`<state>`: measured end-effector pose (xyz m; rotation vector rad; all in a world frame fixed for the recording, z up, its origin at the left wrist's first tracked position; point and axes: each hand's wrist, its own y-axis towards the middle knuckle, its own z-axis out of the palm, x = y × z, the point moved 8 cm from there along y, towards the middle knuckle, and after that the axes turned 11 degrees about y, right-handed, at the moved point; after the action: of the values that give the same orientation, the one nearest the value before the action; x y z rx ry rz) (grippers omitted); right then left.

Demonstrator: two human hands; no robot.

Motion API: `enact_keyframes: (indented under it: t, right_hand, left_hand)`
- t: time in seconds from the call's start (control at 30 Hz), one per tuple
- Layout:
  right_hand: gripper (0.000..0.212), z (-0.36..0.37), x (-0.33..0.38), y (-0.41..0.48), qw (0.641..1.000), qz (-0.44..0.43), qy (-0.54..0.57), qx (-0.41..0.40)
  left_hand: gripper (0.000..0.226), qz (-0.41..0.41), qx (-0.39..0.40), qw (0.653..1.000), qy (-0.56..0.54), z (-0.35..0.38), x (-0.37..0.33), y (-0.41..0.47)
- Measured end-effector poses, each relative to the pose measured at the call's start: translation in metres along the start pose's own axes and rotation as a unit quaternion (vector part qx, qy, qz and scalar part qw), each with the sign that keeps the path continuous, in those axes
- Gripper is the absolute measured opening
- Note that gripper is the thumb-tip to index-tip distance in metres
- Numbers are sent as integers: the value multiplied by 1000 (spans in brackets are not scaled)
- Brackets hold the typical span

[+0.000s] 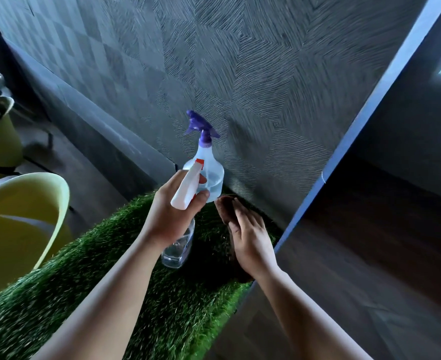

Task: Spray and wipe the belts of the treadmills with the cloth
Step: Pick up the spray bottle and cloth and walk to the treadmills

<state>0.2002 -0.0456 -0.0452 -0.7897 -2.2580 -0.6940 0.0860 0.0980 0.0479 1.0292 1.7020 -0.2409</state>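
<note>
Now the left hand (pixel 171 216) grips the white spray bottle (pixel 184 189). The right hand (pixel 250 240) lies straight-fingered on the brown cloth (pixel 225 207); best curl round it snugly.

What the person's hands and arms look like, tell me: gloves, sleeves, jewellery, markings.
No gloves on either hand. The left hand and the right hand show no rings, though the right fingers are a little blurred. No watch or band shows at either wrist. Both forearms are uncovered down to the bottom edge of the picture, so no sleeve is in view. No tattoos or other markings can be seen.
</note>
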Motion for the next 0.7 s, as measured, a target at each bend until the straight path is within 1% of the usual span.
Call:
enact_keyframes:
  t: [0.07,0.1,0.27,0.33,0.43,0.63,0.7]
  right_hand:
    - [62,-10,0,-4,1000,-6,2,-19]
    - [60,-16,0,-7,999,-12,0,-31]
    - [56,-51,-5,-23,998,-20,-10,-67]
    - [55,-67,-12,-33,997,-18,-11,-79]
    - [54,-95,-27,-55,994,-15,-13,-105]
    - [56,-169,-78,-109,986,30,-40,-157]
    - [59,-198,-97,-129,983,50,-50,-167]
  left_hand:
    - [45,19,11,1000,14,10,-10,0]
    - [45,27,15,999,20,15,-15,0]
    - [25,40,36,999,-2,46,-38,-6]
    - [21,46,49,997,-23,62,-52,-11]
    - [15,67,73,995,-21,90,-74,-22]
    - [12,58,129,989,-41,165,-119,-55]
    - [15,62,142,987,-42,194,-136,-66]
